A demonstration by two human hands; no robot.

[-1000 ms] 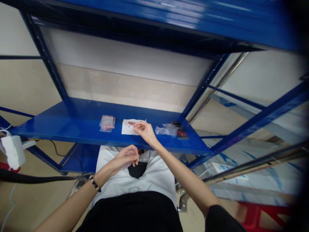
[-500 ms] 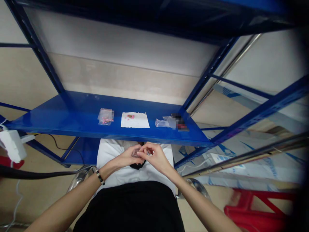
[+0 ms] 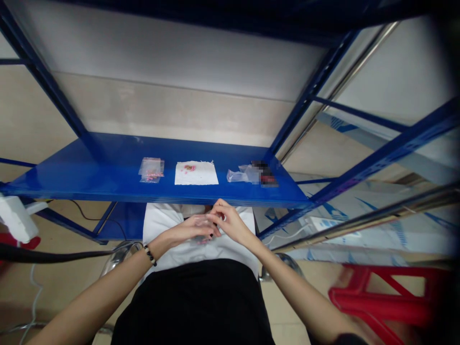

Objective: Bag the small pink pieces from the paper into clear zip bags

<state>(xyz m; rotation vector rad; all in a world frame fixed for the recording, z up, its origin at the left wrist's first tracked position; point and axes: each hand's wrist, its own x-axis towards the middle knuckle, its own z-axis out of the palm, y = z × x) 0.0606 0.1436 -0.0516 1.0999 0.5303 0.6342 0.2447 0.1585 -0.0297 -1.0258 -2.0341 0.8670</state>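
Over my lap, just in front of the shelf edge, my left hand (image 3: 189,229) is closed around a small clear plastic bag (image 3: 202,238). Something pinkish shows low in the bag, too small to make out. My right hand (image 3: 230,221) has thumb and fingers pinched together at the bag's upper edge, touching the left hand. On the blue shelf (image 3: 108,167) lies a white paper sheet (image 3: 197,178) with a little heap of small pink and yellowish pieces (image 3: 189,167) on it.
Left of the paper are clear zip bags (image 3: 151,170) with pink pieces inside. To its right lie crumpled clear plastic bags (image 3: 239,175) beside a blurred dark and red item (image 3: 266,177). A white device (image 3: 17,219) hangs at left; a red stool (image 3: 381,299) stands lower right.
My left hand has turned over, back now upward, and the bag shows below its fingers. My right hand stays pinched at the bag. The whole view has shifted slightly.
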